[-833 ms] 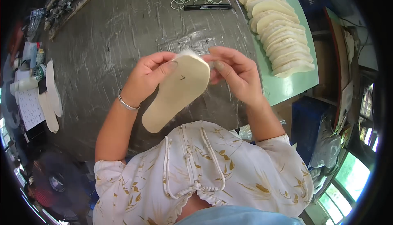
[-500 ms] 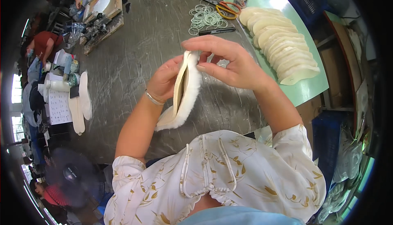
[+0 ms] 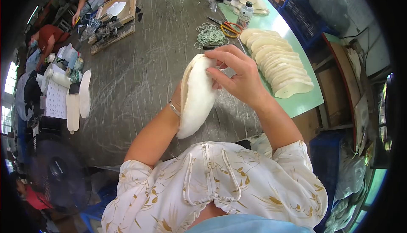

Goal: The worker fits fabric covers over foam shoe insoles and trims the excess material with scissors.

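Note:
Between my hands, over the table, is a white fleecy slipper piece [image 3: 198, 97], long and curved, with a cream-coloured layer along its left edge. My left hand [image 3: 175, 95], a bracelet at its wrist, grips it from behind; most of those fingers are hidden by the fleece. At the upper right edge, my right hand [image 3: 237, 74] has thumb and fingers closed on the piece. Just beyond the right hand lie a black pen [image 3: 214, 47], pale green rubber bands [image 3: 210, 36] and orange-handled scissors [image 3: 231, 29].
A row of overlapping cream pieces [image 3: 280, 63] lies on the green board [image 3: 307, 99] at right, with a bottle [image 3: 245, 14] behind. At left are pale insoles [image 3: 85, 95], a written sheet [image 3: 56, 99] and jars. A fan [image 3: 57, 167] stands lower left; co-workers are at far left.
The slipper piece has turned so its white fleecy face shows, where its open gap showed before. My left hand has gone mostly behind it. The head view has shifted slightly.

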`<state>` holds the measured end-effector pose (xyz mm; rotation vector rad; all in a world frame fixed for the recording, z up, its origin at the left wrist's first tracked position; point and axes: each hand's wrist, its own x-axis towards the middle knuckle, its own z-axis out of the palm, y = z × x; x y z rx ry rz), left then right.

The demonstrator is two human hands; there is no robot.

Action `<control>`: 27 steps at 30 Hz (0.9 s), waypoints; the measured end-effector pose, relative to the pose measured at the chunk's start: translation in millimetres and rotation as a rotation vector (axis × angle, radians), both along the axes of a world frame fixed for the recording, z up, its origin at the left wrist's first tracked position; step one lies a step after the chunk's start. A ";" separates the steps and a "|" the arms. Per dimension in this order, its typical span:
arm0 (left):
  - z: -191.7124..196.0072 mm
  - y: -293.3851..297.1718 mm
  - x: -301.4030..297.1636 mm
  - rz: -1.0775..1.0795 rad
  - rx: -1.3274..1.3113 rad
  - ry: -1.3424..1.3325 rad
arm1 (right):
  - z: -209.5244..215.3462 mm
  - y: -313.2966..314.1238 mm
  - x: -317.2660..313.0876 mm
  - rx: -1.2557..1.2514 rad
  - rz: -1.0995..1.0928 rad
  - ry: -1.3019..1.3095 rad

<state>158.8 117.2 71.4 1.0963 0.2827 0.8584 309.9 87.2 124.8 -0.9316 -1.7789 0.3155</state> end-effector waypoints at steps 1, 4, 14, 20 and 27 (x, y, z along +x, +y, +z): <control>-7.0 0.6 -4.4 0.010 0.004 -0.006 | 0.6 -1.4 -4.0 0.048 -0.033 -0.049; -26.8 6.3 -14.0 0.069 -0.116 -0.155 | -7.7 2.2 -13.2 0.235 -0.139 -0.176; 7.2 11.4 -50.5 0.246 -0.087 0.121 | 28.7 18.5 -27.9 -0.173 0.044 -0.287; 20.2 12.7 -58.3 0.168 -0.010 0.157 | 29.7 10.0 -29.2 0.040 0.060 -0.341; 28.4 4.6 -80.2 0.259 -0.130 0.198 | 29.3 -2.3 -48.6 -0.092 0.074 -0.298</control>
